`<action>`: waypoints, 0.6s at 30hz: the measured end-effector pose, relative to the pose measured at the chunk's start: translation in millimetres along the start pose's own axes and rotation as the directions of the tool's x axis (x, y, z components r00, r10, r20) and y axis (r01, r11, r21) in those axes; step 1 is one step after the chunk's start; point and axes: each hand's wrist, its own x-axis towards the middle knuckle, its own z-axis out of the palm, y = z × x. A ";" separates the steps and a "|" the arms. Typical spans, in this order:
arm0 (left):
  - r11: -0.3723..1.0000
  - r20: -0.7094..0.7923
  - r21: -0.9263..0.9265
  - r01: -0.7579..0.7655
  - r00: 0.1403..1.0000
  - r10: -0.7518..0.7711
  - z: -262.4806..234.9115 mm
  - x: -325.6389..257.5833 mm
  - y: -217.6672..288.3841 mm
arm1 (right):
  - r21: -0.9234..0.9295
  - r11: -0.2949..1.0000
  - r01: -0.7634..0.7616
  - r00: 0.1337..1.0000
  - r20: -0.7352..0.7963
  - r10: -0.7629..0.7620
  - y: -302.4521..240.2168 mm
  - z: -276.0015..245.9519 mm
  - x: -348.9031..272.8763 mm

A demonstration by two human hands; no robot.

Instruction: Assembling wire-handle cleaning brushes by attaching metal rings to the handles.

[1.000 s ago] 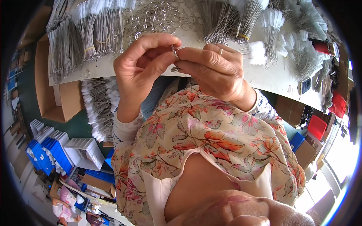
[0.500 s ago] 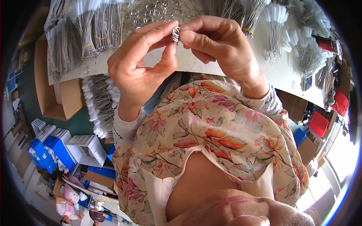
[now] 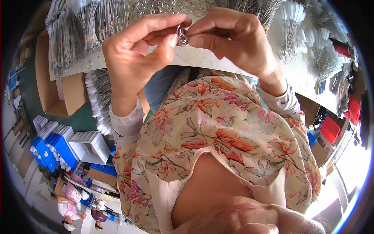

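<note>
My left hand (image 3: 136,54) and my right hand (image 3: 233,39) meet in front of my chest, both pinching one small metal ring (image 3: 182,36) between thumb and fingertips. The ring is silver and upright between the fingers. Behind the hands lies a white worktable (image 3: 194,58) with a heap of loose metal rings (image 3: 167,7) at its far edge and bundles of thin wire pieces (image 3: 78,27) to the left and bundles with white tags (image 3: 307,43) to the right.
A cardboard box (image 3: 54,85) stands under the table's left side beside a hanging bundle of white-tipped wires (image 3: 99,101). Blue and white plastic crates (image 3: 58,144) sit on the floor at left. Red bins (image 3: 331,128) at right. Other people (image 3: 72,204) work at lower left.
Both hands have risen closer to the camera with the ring still pinched between them; the fingers have shifted their hold, turning the ring upright.
</note>
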 end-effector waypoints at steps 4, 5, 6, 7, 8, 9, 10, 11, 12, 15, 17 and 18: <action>0.963 0.004 -0.236 0.131 0.991 -0.134 -3.6 0.8 -3.9 | -0.123 0.959 0.255 0.950 -0.152 -0.272 6.7 11.9 -2.1; 0.961 -0.008 -0.243 0.129 0.991 -0.136 -4.1 -0.3 -5.7 | 0.002 0.971 0.238 0.955 -0.183 -0.233 9.5 15.7 -1.7; 0.959 -0.020 -0.252 0.126 0.991 -0.136 -3.9 -1.0 -7.8 | 0.124 0.968 0.219 0.959 -0.210 -0.190 11.0 17.3 -1.6; 0.959 -0.019 -0.254 0.126 0.991 -0.135 -4.0 -1.2 -9.2 | 0.123 0.968 0.219 0.959 -0.210 -0.190 11.1 17.2 -1.3; 0.962 -0.019 -0.244 0.118 0.992 -0.127 -4.4 -1.5 -10.4 | 0.117 0.969 0.217 0.961 -0.203 -0.190 11.1 17.2 -0.7; 0.967 -0.022 -0.232 0.110 0.993 -0.118 -5.2 -2.1 -11.1 | 0.113 0.970 0.217 0.962 -0.192 -0.193 10.9 17.3 0.2; 0.967 -0.027 -0.229 0.107 0.993 -0.116 -6.2 -3.2 -12.0 | 0.113 0.969 0.219 0.963 -0.187 -0.196 13.3 16.5 0.7; 0.975 -0.007 -0.165 0.149 0.988 -0.152 -7.5 -4.7 -13.5 | -0.083 0.958 0.275 0.942 -0.177 -0.286 19.1 15.0 0.9; 0.977 0.016 -0.100 0.186 0.982 -0.186 -9.1 -4.2 -16.8 | -0.279 0.905 0.322 0.915 -0.153 -0.373 26.4 13.8 2.7; 0.910 0.207 0.139 0.390 0.888 -0.412 -21.0 -2.6 -38.3 | -0.488 0.829 0.275 0.892 -0.193 -0.409 73.1 24.0 7.1; 0.859 0.200 0.394 0.326 0.882 -0.427 -36.3 9.0 -65.5 | -0.727 0.655 0.206 0.917 -0.091 -0.389 108.4 35.6 -1.2; 0.774 0.122 0.554 0.307 0.890 -0.440 -46.4 17.9 -73.5 | -0.806 0.563 0.183 0.940 -0.025 -0.342 116.9 37.9 -4.0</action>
